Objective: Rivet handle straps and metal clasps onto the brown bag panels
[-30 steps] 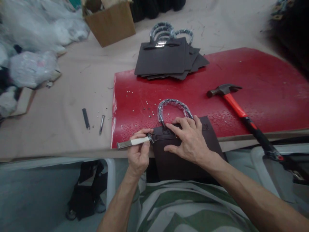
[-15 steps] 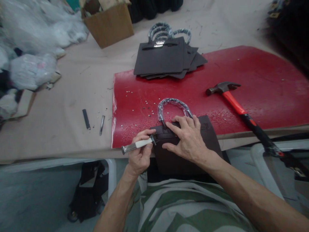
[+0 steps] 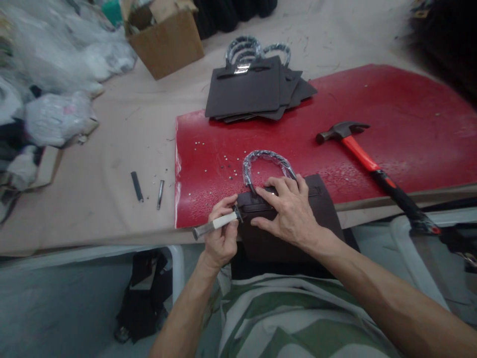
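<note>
A dark brown handbag panel [image 3: 298,243] lies over the front edge of the table, its looped handle [image 3: 265,155] wrapped in clear plastic and pointing away from me. My right hand [image 3: 286,209] rests on the panel's upper part with fingers spread, just below the handle. At the panel's left edge, my left hand [image 3: 221,233] pinches a metal punch tool [image 3: 214,227] with a white band round its shaft. The tool tilts, its blunt end toward the lower left and its working end beside the panel edge. Whether that end touches the panel I cannot tell.
A claw hammer [image 3: 357,149] with a red and black handle lies right, over the red board [image 3: 402,109]. Similar panels [image 3: 244,92] are stacked behind. Two small rod-like tools, one dark [image 3: 136,186] and one metal [image 3: 160,194], lie left. A cardboard box [image 3: 167,44] stands at the back.
The view has shifted slightly. My left hand and the punch tool have edged a little up and right, close along the panel's edge. My right hand stays on the panel.
</note>
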Demonstrator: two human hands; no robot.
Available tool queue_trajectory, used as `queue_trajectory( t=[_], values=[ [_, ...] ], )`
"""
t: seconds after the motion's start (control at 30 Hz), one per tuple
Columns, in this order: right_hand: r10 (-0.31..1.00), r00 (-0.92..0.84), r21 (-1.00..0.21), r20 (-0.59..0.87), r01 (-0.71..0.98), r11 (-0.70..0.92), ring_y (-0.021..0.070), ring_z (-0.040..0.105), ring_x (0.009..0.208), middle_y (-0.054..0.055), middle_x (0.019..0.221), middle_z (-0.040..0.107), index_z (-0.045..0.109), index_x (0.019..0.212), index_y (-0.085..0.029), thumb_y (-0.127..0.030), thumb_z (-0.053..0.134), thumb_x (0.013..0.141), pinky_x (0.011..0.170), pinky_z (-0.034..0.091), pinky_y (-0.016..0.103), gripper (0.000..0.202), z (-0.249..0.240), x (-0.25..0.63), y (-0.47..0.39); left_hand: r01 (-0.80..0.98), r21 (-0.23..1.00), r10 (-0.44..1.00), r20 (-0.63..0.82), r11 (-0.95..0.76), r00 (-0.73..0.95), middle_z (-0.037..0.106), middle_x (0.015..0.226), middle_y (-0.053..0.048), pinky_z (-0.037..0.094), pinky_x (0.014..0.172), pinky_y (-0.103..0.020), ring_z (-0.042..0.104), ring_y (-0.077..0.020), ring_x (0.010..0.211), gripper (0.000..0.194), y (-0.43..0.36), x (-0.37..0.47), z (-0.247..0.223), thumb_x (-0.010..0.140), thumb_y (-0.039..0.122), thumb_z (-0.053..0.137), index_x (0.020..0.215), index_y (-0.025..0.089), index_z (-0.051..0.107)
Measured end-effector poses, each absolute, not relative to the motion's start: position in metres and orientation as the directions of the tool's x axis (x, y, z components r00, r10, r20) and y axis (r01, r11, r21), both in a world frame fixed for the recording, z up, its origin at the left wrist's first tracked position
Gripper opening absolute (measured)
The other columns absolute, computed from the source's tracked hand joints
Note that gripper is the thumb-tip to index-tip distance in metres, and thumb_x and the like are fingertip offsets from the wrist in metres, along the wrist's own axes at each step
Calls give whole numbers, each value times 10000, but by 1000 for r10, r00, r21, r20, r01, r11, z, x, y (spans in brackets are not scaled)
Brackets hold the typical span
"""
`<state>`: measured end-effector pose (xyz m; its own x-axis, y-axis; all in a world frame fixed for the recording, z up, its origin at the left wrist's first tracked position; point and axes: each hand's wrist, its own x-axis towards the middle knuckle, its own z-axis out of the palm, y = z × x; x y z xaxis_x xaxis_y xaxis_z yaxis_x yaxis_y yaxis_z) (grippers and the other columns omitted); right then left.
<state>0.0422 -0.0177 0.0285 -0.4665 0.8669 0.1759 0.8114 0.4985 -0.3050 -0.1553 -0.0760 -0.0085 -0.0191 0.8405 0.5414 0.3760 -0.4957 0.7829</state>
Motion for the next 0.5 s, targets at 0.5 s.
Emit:
queue_trajectory(
  t=[0.5],
  values=[
    [859,-462,-310,222,802,511,318,494,1165,101,1240,610,674,1234,-233,-629,760,735,1155,192,574,643,25,41,-16,320,795,827,560,-516,-56,630,1245,-138,516,1018,-532,646,-273,1192,186,-79,-154,-13,982,197,549,1165,201,515]
  ],
)
